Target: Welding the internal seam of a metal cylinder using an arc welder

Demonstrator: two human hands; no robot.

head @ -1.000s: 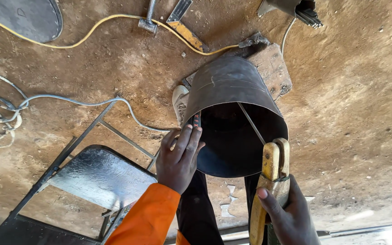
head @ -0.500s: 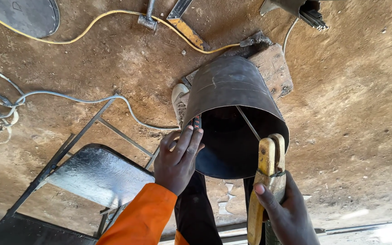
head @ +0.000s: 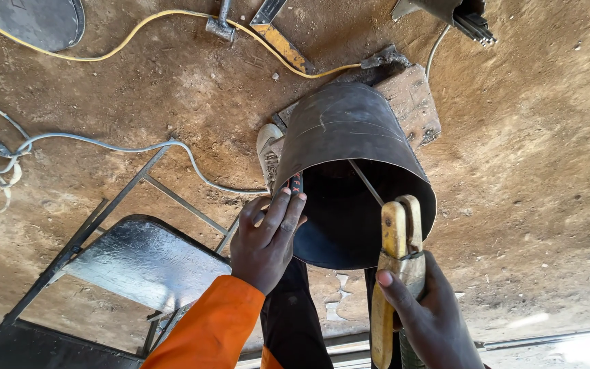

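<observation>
While a grey cable [head: 104, 143] trailed over the dirt floor [head: 527, 171] beside a metal chair [head: 138, 263], the left hand [head: 264, 246] lay unclenched, fingers flat on the rim of the rolled metal cylinder [head: 349, 137]. Right of it, the right hand [head: 431, 318] kept a clenched grip on the yellow welding holder [head: 397, 273], its rod [head: 367, 183] reaching inside the cylinder.

dull dark sheet-metal cylinder [head: 349, 147], worn yellow holder [head: 396, 273], rough dirt floor [head: 527, 157], glossy chair seat [head: 141, 263].

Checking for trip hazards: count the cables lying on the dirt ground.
2. A yellow cable crosses the top toward the rolled dark sheet-metal cylinder; a grey cable runs from the left edge. More may be hidden.
</observation>
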